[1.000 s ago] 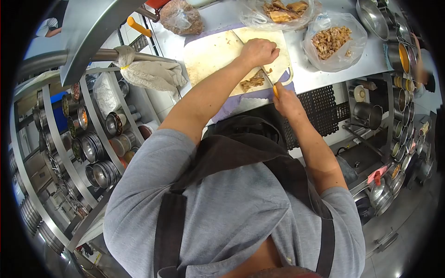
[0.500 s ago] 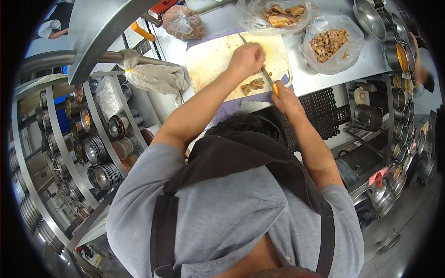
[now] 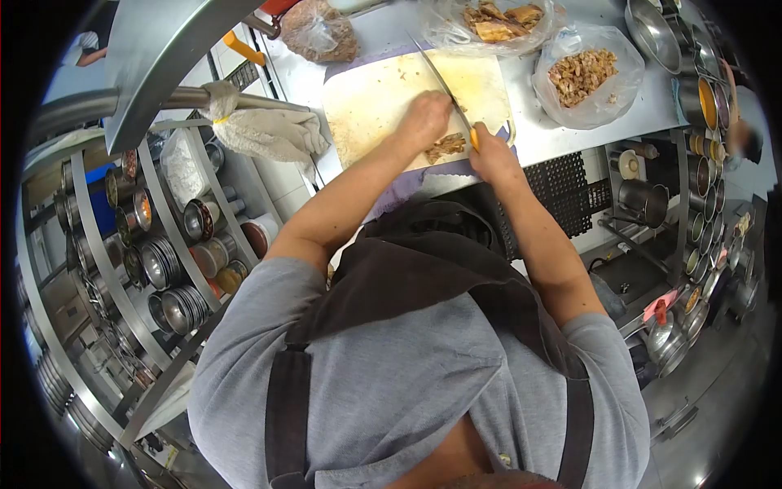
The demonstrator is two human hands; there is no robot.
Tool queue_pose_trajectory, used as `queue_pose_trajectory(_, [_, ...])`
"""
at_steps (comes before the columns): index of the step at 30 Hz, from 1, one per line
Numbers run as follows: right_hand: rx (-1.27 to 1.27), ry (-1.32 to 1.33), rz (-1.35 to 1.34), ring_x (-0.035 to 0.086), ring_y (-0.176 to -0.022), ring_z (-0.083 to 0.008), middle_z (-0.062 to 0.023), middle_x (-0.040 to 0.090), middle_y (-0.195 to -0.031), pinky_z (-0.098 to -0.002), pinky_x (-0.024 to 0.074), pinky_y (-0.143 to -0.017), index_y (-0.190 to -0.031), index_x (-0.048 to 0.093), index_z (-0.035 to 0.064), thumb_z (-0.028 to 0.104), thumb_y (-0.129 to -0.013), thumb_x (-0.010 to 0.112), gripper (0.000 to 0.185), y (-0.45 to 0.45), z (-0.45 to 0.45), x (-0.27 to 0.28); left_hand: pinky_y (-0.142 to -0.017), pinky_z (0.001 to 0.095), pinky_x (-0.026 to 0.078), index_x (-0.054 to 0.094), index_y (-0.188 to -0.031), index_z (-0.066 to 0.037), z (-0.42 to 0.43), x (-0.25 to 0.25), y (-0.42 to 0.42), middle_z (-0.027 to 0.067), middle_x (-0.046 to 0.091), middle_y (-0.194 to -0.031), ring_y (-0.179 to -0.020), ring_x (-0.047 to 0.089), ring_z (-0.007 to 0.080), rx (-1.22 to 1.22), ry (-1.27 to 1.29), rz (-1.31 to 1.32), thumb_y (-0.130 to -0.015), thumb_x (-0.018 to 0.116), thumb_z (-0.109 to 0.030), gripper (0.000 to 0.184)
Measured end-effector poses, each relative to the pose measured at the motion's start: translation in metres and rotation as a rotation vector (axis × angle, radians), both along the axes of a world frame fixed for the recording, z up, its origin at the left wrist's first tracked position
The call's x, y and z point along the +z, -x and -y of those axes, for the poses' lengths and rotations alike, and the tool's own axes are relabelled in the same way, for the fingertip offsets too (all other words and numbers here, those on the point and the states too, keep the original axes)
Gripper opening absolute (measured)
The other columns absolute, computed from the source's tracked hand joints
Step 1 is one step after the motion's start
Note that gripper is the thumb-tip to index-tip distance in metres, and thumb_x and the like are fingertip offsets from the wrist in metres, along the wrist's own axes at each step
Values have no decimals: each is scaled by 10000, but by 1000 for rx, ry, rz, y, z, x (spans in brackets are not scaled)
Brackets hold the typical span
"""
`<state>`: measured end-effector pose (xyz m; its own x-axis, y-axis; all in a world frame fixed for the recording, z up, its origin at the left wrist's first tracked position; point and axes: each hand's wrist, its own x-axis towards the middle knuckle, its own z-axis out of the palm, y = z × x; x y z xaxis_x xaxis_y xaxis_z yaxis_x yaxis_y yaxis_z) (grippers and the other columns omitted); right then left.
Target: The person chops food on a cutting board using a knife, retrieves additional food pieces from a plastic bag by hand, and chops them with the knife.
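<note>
Head view: right hand (image 3: 494, 158) grips knife (image 3: 443, 83) by its yellow handle (image 3: 475, 137), partly covered. Left hand (image 3: 426, 119) curled beside knife; finger ends hidden, cannot tell whether holding anything. Brown food pieces (image 3: 446, 147), outlines indistinct, lie on cutting board (image 3: 371, 106).

Bright light whitens the counter (image 3: 538, 137), while fisheye distortion bends the shelving (image 3: 104, 248) (the corners go black).
</note>
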<state>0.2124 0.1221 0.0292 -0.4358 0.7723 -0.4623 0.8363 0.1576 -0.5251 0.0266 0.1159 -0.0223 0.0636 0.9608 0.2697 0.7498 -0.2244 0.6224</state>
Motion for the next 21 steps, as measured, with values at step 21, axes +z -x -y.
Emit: queue_pose_trajectory(21, [-25, -152, -191, 613, -819, -496, -300, 643, -821, -568, 466, -700, -1108, 530, 27, 347, -989, 521, 341, -7, 5, 25, -804, 445, 491, 654, -866, 16, 31, 10, -7, 181, 635, -841, -854, 602, 367, 42, 48, 3, -796, 618, -39, 96])
